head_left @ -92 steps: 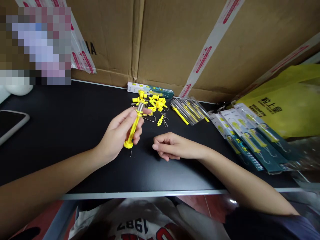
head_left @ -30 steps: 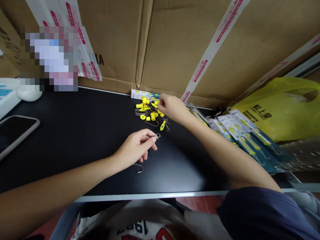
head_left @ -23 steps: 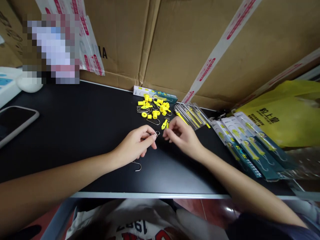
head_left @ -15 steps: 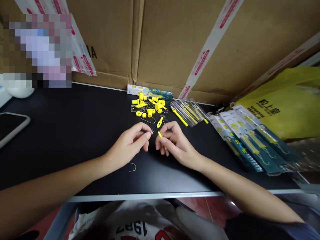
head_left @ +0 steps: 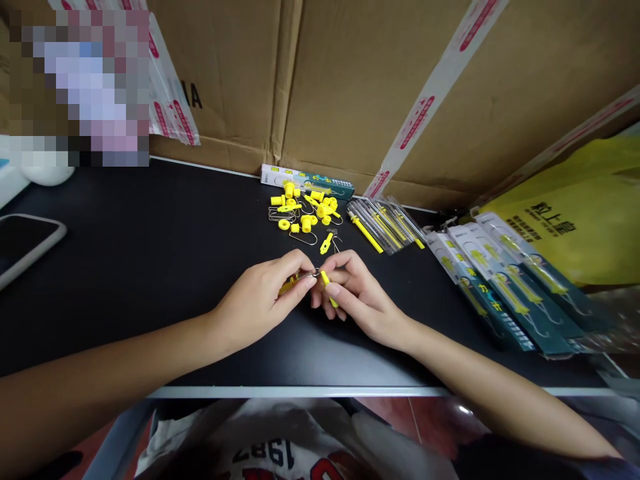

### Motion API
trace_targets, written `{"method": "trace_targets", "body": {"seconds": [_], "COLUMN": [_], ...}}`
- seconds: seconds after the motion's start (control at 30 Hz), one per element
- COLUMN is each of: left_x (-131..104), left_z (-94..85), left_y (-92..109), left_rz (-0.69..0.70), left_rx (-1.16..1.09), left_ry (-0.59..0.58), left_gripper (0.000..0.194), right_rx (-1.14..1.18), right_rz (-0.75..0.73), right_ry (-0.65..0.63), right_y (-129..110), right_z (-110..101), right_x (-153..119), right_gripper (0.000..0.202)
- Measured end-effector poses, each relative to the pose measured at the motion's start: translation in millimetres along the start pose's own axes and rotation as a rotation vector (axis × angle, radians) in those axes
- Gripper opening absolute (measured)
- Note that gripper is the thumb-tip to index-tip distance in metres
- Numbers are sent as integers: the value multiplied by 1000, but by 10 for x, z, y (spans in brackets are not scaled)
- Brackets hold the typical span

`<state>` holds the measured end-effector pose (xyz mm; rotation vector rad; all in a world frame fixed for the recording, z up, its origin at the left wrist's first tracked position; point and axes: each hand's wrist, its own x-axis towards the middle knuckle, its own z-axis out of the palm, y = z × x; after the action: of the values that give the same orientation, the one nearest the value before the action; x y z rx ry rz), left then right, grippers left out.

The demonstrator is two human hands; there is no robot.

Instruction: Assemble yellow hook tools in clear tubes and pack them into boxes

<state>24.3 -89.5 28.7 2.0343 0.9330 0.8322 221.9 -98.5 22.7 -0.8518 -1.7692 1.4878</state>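
Note:
My left hand is closed in a pinch on a thin metal piece with a curved end. A bit of yellow plastic shows between that hand's fingers. My right hand pinches a slim yellow plastic piece between thumb and fingers. The fingertips of both hands meet at the metal end; whether the two pieces are joined I cannot tell. Just beyond the hands lie a flat yellow plastic part and a small spring. Farther back is a pile of yellow caps and rings with metal hooks.
Clear tubes with yellow rods lie right of the pile. Behind it a printed box rests against a cardboard carton. More boxed packs and a yellow bag are at right, a phone at left.
My left hand has moved right to meet the right hand, and yellow plastic now shows in it. A hook seen below the left wrist is no longer visible. The view has shifted slightly.

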Motion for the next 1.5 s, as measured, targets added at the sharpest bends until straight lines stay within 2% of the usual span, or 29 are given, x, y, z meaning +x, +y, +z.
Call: {"method": "trace_targets", "body": {"seconds": [0.53,0.83,1.03,1.27,1.5], "left_x": [-13,-11,-12,-30,-28], "left_z": [13,16,18,35,32], "left_y": [-9,-16,-16,1,-1], "left_rz": [37,0,45,108,76], "left_rx": [36,95,183,403,472], "left_ry": [18,5,35,-3,-39], "left_gripper": [13,13,12,13,12], "right_rx": [71,57,103,351,339], "right_rz": [15,34,54,125,158], "right_ry": [6,10,7,-87,-97], "right_y": [22,47,38,19,30], "right_z": [-10,-31,-15,-11,-49], "right_x": [13,10,9,29,31], "right_gripper": [12,10,10,9,11]}}
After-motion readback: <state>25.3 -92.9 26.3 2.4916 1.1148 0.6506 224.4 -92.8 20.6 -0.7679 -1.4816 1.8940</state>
